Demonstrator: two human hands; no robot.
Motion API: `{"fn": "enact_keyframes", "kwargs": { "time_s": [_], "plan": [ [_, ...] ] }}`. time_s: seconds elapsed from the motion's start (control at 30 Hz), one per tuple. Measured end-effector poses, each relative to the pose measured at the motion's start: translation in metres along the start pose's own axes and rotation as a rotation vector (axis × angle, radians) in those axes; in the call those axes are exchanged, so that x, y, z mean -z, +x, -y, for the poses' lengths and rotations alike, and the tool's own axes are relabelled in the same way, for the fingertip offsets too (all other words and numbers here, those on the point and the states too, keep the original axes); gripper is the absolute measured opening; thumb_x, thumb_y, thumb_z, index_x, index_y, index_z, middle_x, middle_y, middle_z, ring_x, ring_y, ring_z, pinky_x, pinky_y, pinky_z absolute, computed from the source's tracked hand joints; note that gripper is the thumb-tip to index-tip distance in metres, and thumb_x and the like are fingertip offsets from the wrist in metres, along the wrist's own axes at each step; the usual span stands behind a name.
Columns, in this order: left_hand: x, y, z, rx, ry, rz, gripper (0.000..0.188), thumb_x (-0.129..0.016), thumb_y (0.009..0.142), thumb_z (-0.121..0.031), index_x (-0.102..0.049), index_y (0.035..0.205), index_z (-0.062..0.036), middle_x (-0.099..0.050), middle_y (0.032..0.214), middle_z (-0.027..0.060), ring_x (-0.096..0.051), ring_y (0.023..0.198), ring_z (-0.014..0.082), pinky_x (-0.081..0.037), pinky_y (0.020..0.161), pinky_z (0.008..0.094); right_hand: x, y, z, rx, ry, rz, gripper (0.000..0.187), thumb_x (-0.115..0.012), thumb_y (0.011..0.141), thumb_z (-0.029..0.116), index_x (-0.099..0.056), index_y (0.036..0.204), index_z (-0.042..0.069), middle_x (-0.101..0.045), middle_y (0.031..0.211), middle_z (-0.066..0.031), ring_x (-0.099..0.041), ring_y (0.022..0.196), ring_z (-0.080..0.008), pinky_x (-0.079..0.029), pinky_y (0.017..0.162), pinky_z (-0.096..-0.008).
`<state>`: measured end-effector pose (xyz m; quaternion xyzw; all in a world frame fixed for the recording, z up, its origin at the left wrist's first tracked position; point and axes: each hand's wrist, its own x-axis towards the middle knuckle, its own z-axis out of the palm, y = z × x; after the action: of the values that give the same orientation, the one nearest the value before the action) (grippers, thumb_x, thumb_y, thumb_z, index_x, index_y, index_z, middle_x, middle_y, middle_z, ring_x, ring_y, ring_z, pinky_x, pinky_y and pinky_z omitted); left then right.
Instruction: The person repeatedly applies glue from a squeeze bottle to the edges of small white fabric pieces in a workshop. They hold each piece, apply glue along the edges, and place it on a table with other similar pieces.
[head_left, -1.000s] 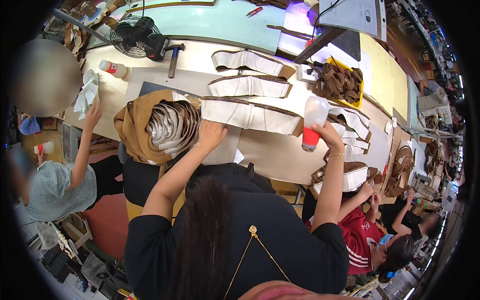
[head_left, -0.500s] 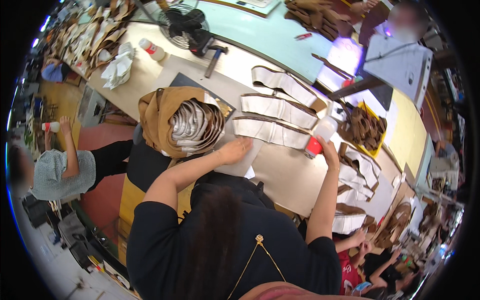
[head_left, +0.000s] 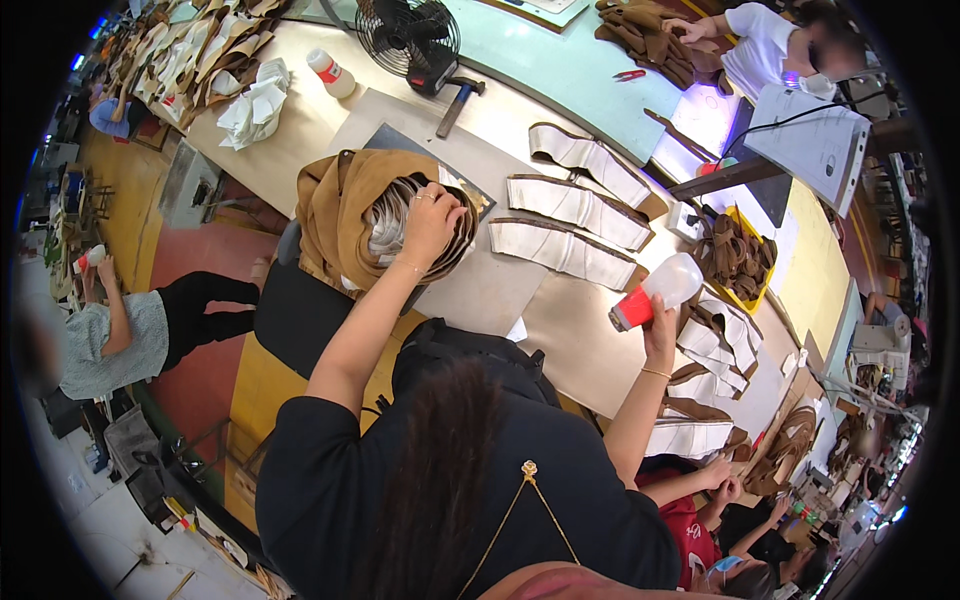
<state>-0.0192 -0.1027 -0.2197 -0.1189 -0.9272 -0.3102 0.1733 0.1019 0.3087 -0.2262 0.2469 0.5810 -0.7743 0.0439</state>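
My left hand [head_left: 432, 228] rests on top of a rolled bundle [head_left: 325, 215] of brown, leather-like pieces with whitish inner layers. Its fingers are bent together over the layered edges and seem to grip one piece; the fingertips are partly hidden. In my right hand [head_left: 660, 332] a translucent white bottle [head_left: 680, 280] with a red band lies tilted, its red end pointing down to the left. Three curved white strips with brown edges, the nearest strip [head_left: 560, 250] among them, lie flat on the table between the two hands.
Beyond the bundle are a hammer [head_left: 460, 105], a black fan [head_left: 408, 38] and another red-banded bottle [head_left: 330, 72]. A yellow basket [head_left: 762, 275] of brown pieces stands at the right, near more white strips [head_left: 725, 335]. Across the table sits a person in white [head_left: 760, 45].
My left hand has moved from the table edge up onto the bundle. My right hand has raised the bottle slightly and brought it closer. The whole view has shifted a little.
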Motion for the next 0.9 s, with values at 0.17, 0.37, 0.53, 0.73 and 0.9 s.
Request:
{"fn": "enact_keyframes", "kwargs": {
  "time_s": [0.17, 0.37, 0.53, 0.73, 0.9],
  "plan": [
    [-0.009, 0.011, 0.012, -0.128, 0.204, 0.134, 0.022, -0.055, 0.084, -0.027, -0.063, 0.076, -0.0072, -0.054, 0.060, 0.0097, -0.054, 0.063, 0.0270, -0.037, 0.061, 0.0404, -0.028, -0.020, 0.004, 0.040, 0.021, 0.032, 0.064, -0.064, 0.081, 0.030, -0.037, 0.126, -0.008, -0.053, 0.122, -0.0147, -0.051, 0.109, -0.0216, -0.043, 0.092, -0.0343],
    [-0.010, 0.018, 0.020, 0.068, 0.353, 0.379, 0.067, -0.026, 0.094, -0.045, -0.062, 0.061, 0.0007, -0.060, 0.064, 0.0199, -0.057, 0.063, 0.0388, -0.042, 0.070, 0.0482, -0.039, -0.038, 0.004, 0.072, -0.021, 0.001, 0.053, -0.064, 0.081, 0.031, -0.050, 0.116, -0.005, -0.059, 0.109, -0.0111, -0.058, 0.096, -0.0181, -0.048, 0.083, -0.0312],
    [-0.016, 0.019, -0.005, 0.421, -0.135, 0.438, 0.044, -0.049, 0.089, -0.035, -0.049, 0.122, -0.0047, -0.061, 0.072, 0.0177, -0.062, 0.066, 0.0300, -0.046, 0.057, 0.0367, -0.037, -0.037, -0.001, 0.029, -0.140, -0.057, 0.046, -0.068, 0.077, 0.039, -0.062, 0.099, -0.001, -0.064, 0.083, -0.0053, -0.060, 0.071, -0.0118, -0.050, 0.063, -0.0264],
    [-0.050, 0.024, 0.034, 0.512, -0.367, 0.427, 0.033, -0.060, 0.084, -0.024, -0.063, 0.099, 0.0054, -0.062, 0.068, 0.0098, -0.057, 0.048, 0.0142, -0.041, 0.045, 0.0271, -0.053, -0.050, 0.014, 0.018, -0.101, -0.061, 0.054, -0.070, 0.073, 0.045, -0.061, 0.098, -0.002, -0.063, 0.085, -0.0070, -0.059, 0.072, -0.0122, -0.049, 0.064, -0.0260],
    [-0.060, 0.017, 0.032, 0.615, -0.520, 0.276, 0.021, -0.059, 0.083, -0.012, -0.063, 0.093, 0.0053, -0.062, 0.068, 0.0070, -0.060, 0.052, 0.0113, -0.038, 0.042, 0.0217, -0.049, -0.061, 0.005, 0.011, -0.041, -0.094, 0.051, -0.069, 0.075, 0.042, -0.061, 0.100, -0.002, -0.063, 0.086, -0.0074, -0.060, 0.073, -0.0130, -0.049, 0.065, -0.0262]
  ]
}}
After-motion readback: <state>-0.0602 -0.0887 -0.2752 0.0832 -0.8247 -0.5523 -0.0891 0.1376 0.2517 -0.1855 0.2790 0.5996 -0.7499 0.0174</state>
